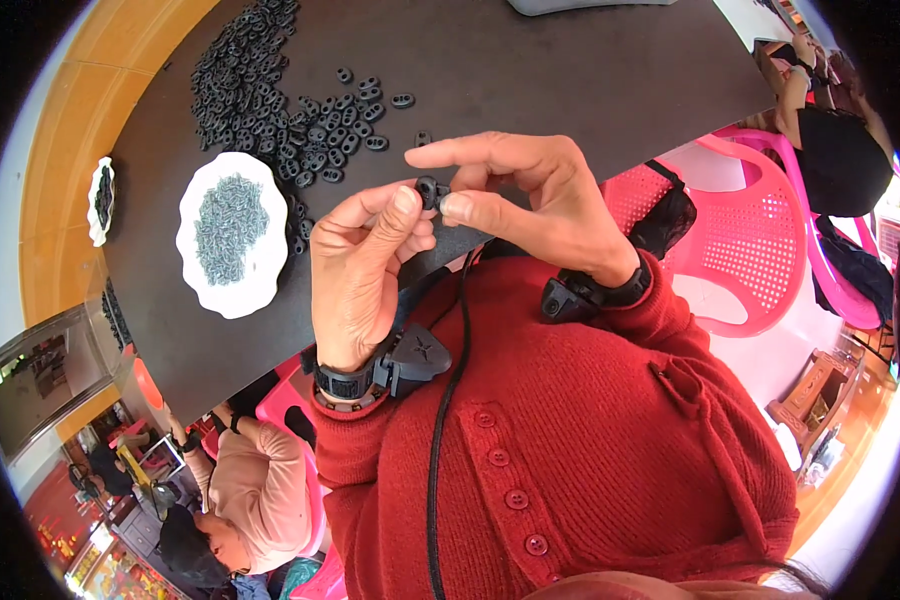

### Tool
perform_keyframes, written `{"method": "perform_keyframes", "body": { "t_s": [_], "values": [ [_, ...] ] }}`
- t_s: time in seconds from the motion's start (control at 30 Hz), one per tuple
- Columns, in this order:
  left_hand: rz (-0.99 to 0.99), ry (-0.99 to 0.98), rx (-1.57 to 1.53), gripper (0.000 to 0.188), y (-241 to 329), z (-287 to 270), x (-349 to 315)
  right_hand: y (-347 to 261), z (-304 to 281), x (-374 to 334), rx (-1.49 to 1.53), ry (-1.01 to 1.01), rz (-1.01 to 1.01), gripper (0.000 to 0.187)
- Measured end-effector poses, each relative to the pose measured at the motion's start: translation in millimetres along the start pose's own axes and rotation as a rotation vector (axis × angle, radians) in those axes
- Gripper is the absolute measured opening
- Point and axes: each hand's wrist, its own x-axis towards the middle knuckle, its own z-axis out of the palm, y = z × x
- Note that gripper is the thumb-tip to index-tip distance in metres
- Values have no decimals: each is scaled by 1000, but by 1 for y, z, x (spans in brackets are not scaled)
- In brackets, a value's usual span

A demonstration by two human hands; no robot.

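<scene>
My left hand (358, 265) pinches a small black two-hole cord lock (429, 192) between thumb and fingertips, just above the table edge. From the right, my right hand (545, 195) closes its thumb and a bent finger at the side of that same piece, while its index finger stretches out above. Whether a separate small part sits between the right fingertips is hidden. Left of my hands stands a white scalloped dish (260, 292) holding many small metal springs (232, 228). Behind it spreads a large pile of black cord-lock pieces (245, 75).
The dark table (530, 70) runs across the far side, with a grey object (590, 4) at its back edge. Another white dish (100, 200) with black parts is far left. Pink plastic chairs (745, 235) stand right. A person (260, 485) sits lower left; another (840, 130) is upper right.
</scene>
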Motion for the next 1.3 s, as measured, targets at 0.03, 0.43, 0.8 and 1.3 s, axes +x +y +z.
{"method": "perform_keyframes", "body": {
  "t_s": [0.03, 0.43, 0.8, 1.3],
  "values": [
    [4, -6, 5, 22, 0, 2, -1, 0, -1, 0, -1, -2, 0, 44],
    [78, -2, 139, 26, 5, 7, -18, -1, 1, -7, -181, -42, -154, 45],
    [61, -32, 115, 25, 12, 8, -21, -7, 9, -8, -245, -44, -171, 44],
    [82, -29, 253, 25, 20, 10, -25, -15, 7, -5, -103, -98, -35, 36]
  ]
}}
